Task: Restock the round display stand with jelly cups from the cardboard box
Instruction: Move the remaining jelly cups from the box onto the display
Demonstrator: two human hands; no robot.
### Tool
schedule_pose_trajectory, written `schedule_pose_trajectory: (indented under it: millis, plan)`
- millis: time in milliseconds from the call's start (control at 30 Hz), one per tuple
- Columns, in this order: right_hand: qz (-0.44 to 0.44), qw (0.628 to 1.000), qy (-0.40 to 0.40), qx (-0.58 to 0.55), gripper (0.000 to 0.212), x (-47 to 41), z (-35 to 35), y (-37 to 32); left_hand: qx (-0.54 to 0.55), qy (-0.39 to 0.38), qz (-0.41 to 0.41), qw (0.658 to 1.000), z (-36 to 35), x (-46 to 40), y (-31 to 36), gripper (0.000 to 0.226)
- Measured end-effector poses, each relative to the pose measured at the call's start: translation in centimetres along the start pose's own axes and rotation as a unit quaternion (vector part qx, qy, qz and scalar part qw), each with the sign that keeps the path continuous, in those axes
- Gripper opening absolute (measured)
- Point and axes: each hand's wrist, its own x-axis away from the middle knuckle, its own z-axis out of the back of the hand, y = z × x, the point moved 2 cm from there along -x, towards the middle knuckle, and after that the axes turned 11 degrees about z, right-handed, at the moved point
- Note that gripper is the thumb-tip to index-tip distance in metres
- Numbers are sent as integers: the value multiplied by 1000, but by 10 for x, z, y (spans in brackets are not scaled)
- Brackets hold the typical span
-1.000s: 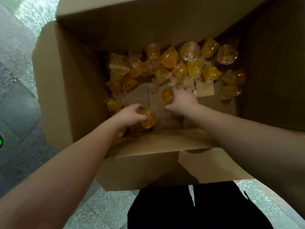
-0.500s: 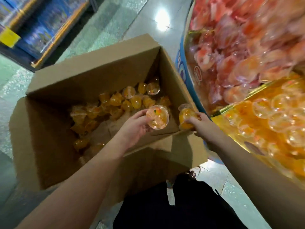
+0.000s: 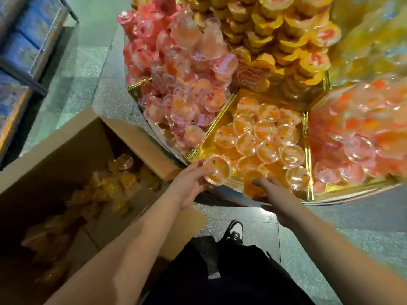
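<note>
1. Set each orange jelly cup lid-up into the orange compartment (image 3: 222, 119) of the round display stand (image 3: 308, 200), filling the near front corner, where the layer looks thinnest
2. Lower the cup in the left hand (image 3: 189, 186) until it sits among its neighbours before letting go; dropped from the rim, likely to roll or tip onto its side
3. Keep clear of the pink cups (image 3: 187, 106) heaped in the compartment to the left, piled high enough to spill if knocked
4. Left fingers (image 3: 199, 167) curled round the held jelly cup (image 3: 217, 169), clear lid facing up, just over the compartment's near-left corner
5. Right hand (image 3: 275, 194) at the stand's front edge, fingers (image 3: 261, 182) reaching in onto an orange cup (image 3: 253, 190); gripping or merely resting on it, hard to tell, since that cup is blurred
6. Plenty more cups lying loose in the cardboard box (image 3: 72, 142) on the floor at the left
</note>
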Motion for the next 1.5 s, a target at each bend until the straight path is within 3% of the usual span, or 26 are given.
schedule_pose_trajectory:
  millis: [133,267,433,533,667,800,933,1067,1500]
  plan:
    - [-36,996,20,-73,38,-4,33,15,-9,6,32,999,-35,-30,-7,39]
    - [-78,981,21,-178,30,-9,44,25,2,15,73,997,-59,-49,-12,75]
    - [-106,938,23,-329,28,-16,38,25,6,8,90,996,-80,-66,-17,60]
    - [-110,917,23,-382,34,-22,34,22,-2,7,94,996,-86,-73,-17,35]
    - [-111,896,43,-427,41,-31,33,20,-16,37,87,995,-87,-82,-14,38]
    - [-118,886,68,-444,41,-37,35,19,-24,84,75,993,-86,-89,-12,58]
    - [-110,876,92,-460,41,-48,34,23,-36,93,85,991,-86,-94,-13,57]
    - [-104,887,101,-438,36,-50,34,35,-67,84,99,989,-88,-98,-13,40]
    - [-65,947,118,-292,27,-41,41,48,-130,116,69,982,-90,-101,-15,35]
